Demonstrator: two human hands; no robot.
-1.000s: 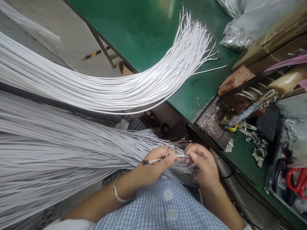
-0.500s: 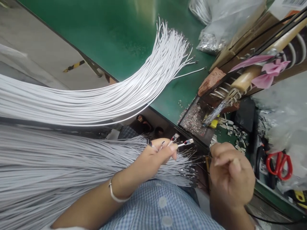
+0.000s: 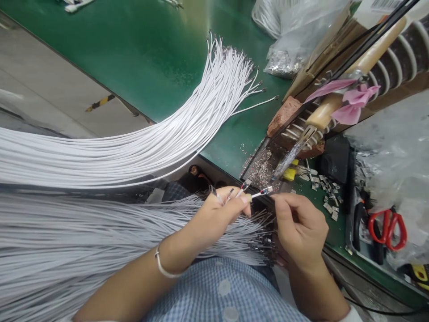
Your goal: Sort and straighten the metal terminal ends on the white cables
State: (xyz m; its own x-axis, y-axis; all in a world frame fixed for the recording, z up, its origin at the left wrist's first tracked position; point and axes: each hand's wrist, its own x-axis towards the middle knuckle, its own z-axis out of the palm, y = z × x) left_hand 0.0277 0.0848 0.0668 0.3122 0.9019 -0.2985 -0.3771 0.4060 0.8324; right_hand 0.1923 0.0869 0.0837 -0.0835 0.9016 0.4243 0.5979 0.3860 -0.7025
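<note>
My left hand (image 3: 219, 214) is closed in a pinch round several thin white wires (image 3: 240, 191) whose ends carry small metal terminals and fan out above the fingers. My right hand (image 3: 300, 228) is closed too, its fingertips touching the tip of the rightmost wire (image 3: 264, 192); what it holds, if anything, is too small to name. Both hands hover over a big bundle of grey-white wires (image 3: 83, 241) lying across my lap. A soldering iron (image 3: 295, 152) with a wooden handle rests on its stand just above the hands.
A second bundle of white wires (image 3: 187, 129) curves over the edge of the green table (image 3: 150, 53). A brick (image 3: 284, 116), a tray of solder scraps (image 3: 264, 167), loose metal terminals (image 3: 330, 201), red-handled scissors (image 3: 389, 228) and plastic bags (image 3: 301, 36) lie on the right.
My right hand let go of the wire tip, drew back to the right, then returned to it. My left hand rose slightly with the wires; the view shifted right.
</note>
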